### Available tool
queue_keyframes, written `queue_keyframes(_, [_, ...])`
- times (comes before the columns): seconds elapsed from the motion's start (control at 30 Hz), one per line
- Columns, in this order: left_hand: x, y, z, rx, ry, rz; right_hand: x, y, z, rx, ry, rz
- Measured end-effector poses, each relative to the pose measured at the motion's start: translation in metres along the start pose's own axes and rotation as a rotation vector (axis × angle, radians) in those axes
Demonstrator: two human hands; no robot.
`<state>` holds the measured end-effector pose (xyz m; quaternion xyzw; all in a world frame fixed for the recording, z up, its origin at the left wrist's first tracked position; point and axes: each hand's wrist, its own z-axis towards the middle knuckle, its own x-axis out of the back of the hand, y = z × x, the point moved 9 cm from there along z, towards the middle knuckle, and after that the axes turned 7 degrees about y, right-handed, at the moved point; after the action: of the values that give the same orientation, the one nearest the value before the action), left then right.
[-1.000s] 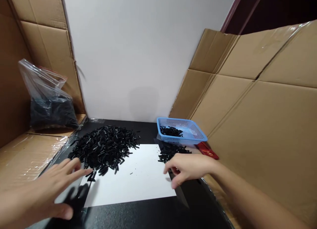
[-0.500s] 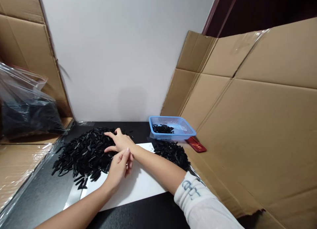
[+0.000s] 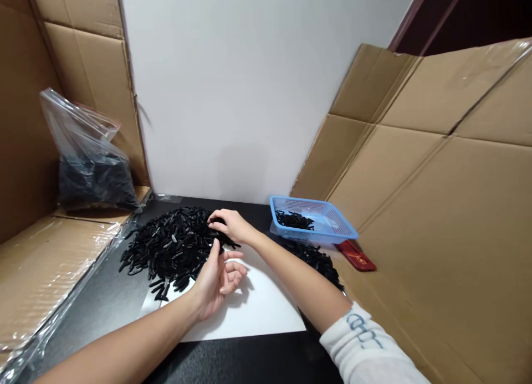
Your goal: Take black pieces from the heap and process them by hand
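A big heap of small black strips (image 3: 170, 245) lies on the dark table, its near edge over a white sheet (image 3: 266, 312). My right hand (image 3: 233, 226) is at the heap's right side, its fingers curled down around a bunch of black strips, some of which stick out below. Just in front of it, my left hand (image 3: 220, 281) hovers above the sheet, palm turned up and fingers loosely bent apart, with nothing visible in it. Behind my right forearm lies a second, smaller pile of black strips (image 3: 318, 259).
A blue plastic basket (image 3: 272, 206) with some black strips stands at the back right, beside a red flat object (image 3: 359, 256). At left, a clear zip bag (image 3: 97, 173) of dark contents rests on cardboard. Cardboard panels (image 3: 449, 206) flank the table; a pale wall rises behind.
My right hand has closed around some strips and drawn back from the heap. My left hand has turned palm up and its fingers have opened. The view has swung left.
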<state>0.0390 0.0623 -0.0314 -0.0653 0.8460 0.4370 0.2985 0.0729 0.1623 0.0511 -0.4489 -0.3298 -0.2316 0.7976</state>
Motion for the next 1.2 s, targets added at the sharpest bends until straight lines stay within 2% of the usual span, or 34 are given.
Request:
queue_keyframes(0.17, [0.008,0.007,0.003,0.022,0.037,-0.079,0.016,-0.018,-0.016,0.069,-0.130,0.071])
queue_keyframes(0.3, [0.011,0.009,0.005,0.029,0.073,-0.080,0.011,-0.047,-0.045,0.154,-0.252,0.073])
queue_keyframes(0.4, [0.016,0.011,0.007,-0.001,0.123,-0.062,0.005,-0.057,-0.062,0.177,-0.279,0.045])
queue_keyframes(0.47, [0.018,0.015,0.007,-0.059,0.153,-0.048,0.007,-0.058,-0.066,0.182,-0.232,0.067])
queue_keyframes(0.6, [0.024,0.029,0.006,-0.217,0.214,0.027,0.019,-0.047,-0.066,0.162,-0.037,0.137])
queue_keyframes(0.77, [0.031,0.050,0.006,-0.432,0.279,0.236,0.025,-0.019,-0.070,0.032,0.164,0.164])
queue_keyframes(0.87, [0.034,0.073,0.002,-0.592,0.320,0.349,0.017,-0.005,-0.074,-0.035,0.188,0.195])
queue_keyframes(1.0, [0.034,0.101,-0.003,-0.696,0.342,0.454,0.006,0.001,-0.073,-0.051,0.142,0.274])
queue_keyframes(1.1, [0.034,0.114,-0.004,-0.717,0.343,0.485,0.006,0.002,-0.070,-0.078,0.158,0.344])
queue_keyframes(1.2, [0.032,0.113,-0.004,-0.654,0.332,0.470,0.011,0.013,-0.070,-0.164,0.223,0.424])
